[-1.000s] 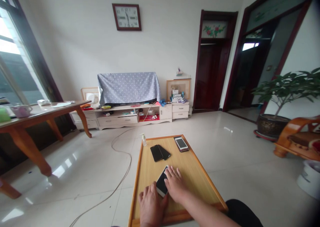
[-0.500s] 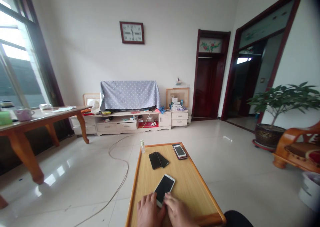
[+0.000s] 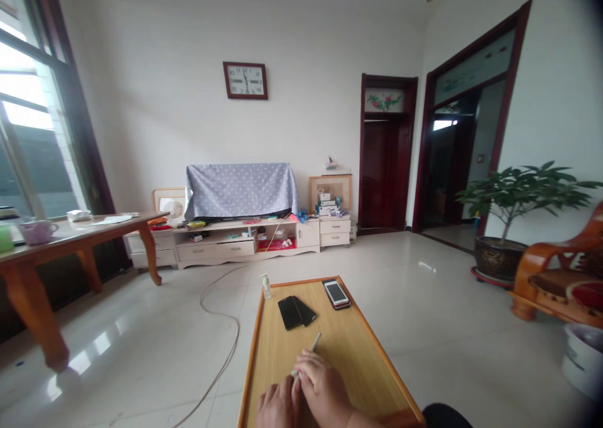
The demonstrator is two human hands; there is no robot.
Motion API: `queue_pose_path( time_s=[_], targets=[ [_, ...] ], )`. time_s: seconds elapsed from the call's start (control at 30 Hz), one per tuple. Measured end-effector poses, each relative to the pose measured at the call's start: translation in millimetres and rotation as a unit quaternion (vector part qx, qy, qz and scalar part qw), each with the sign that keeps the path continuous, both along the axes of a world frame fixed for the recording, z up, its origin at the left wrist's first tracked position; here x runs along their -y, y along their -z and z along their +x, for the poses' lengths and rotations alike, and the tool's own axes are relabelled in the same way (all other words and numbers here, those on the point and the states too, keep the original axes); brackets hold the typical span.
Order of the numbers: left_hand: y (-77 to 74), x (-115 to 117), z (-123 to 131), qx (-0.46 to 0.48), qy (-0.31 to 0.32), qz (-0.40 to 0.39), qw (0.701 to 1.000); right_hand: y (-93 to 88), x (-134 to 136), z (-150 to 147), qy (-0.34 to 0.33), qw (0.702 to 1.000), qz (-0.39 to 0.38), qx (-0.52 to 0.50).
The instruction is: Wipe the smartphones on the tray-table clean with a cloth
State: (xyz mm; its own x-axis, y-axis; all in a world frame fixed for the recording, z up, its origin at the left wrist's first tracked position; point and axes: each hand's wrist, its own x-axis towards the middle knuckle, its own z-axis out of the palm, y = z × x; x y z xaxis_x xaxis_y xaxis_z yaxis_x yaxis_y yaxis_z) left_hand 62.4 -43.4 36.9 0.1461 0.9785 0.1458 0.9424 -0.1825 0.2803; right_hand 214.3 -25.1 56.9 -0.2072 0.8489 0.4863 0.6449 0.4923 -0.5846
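Over the near part of a low wooden table (image 3: 348,340), both my hands grip a white smartphone (image 3: 317,341) that is turned up on its edge. Only its far end and a sliver between my fingers show. My left hand (image 3: 279,403) is closed at the phone's near end, its fingertips beside my other hand. My right hand (image 3: 320,378) wraps over the phone's middle, fingers bent. Farther up the table lie two overlapping black smartphones (image 3: 289,313). At the far right corner a white smartphone (image 3: 336,293) rests on top of a darker one.
A small pump bottle (image 3: 266,286) stands at the table's far left corner. A cable (image 3: 230,346) runs over the floor on the left. Beyond are a TV cabinet (image 3: 217,250) and a dining table (image 3: 94,230). A potted plant (image 3: 502,255) and wooden armchair (image 3: 541,277) stand right.
The white phone, earlier lying screen up, is now tipped onto its edge. My right hand has moved forward over it. The view has tilted slightly upward.
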Motion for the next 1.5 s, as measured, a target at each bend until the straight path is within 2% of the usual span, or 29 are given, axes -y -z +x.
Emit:
queue_pose_path(
  time_s=[0.13, 0.3, 0.47, 0.63, 0.77, 0.87, 1.1, 1.2, 1.33, 1.5],
  targets=[
    [0.6, 3, 0, 0.02, -0.017, 0.007, 1.0, -9.3, -4, -15, -0.008, 1.0, -0.011, 0.006],
    [-0.7, -2, -1, 0.058, -0.045, -0.032, 0.997, -0.4, -22, -15, -0.059, 0.998, 0.012, 0.035],
    [3.4, -7, -5, 0.115, -0.054, -0.034, 0.991, 2.1, -72, 5, 0.039, 0.997, -0.047, 0.045],
    [13.5, -13, -9, 0.183, -0.075, -0.037, 0.98, 7.1, -101, 9, 0.067, 0.994, -0.079, 0.044],
    [16.1, -17, -12, 0.161, -0.108, 0.012, 0.981, 15.1, -99, 3, 0.093, 0.991, -0.085, 0.052],
    [14.6, -19, -13, 0.125, -0.127, 0.018, 0.984, 21.3, -92, 0, 0.103, 0.989, -0.085, 0.064],
    [12.5, -23, -12, 0.067, -0.144, -0.022, 0.987, 51.8, -67, -9, 0.077, 0.985, -0.058, 0.146],
    [10.7, -25, -11, 0.04, -0.16, -0.048, 0.985, 66.4, -58, -13, 0.062, 0.98, -0.074, 0.176],
    [2.0, -24, -9, 0.01, -0.164, -0.086, 0.983, 76.7, -55, -12, 0.063, 0.976, -0.091, 0.19],
    [-12.4, -15, -8, 0.006, -0.16, -0.112, 0.981, 88.4, -58, -8, 0.066, 0.974, -0.077, 0.203]
  ],
)
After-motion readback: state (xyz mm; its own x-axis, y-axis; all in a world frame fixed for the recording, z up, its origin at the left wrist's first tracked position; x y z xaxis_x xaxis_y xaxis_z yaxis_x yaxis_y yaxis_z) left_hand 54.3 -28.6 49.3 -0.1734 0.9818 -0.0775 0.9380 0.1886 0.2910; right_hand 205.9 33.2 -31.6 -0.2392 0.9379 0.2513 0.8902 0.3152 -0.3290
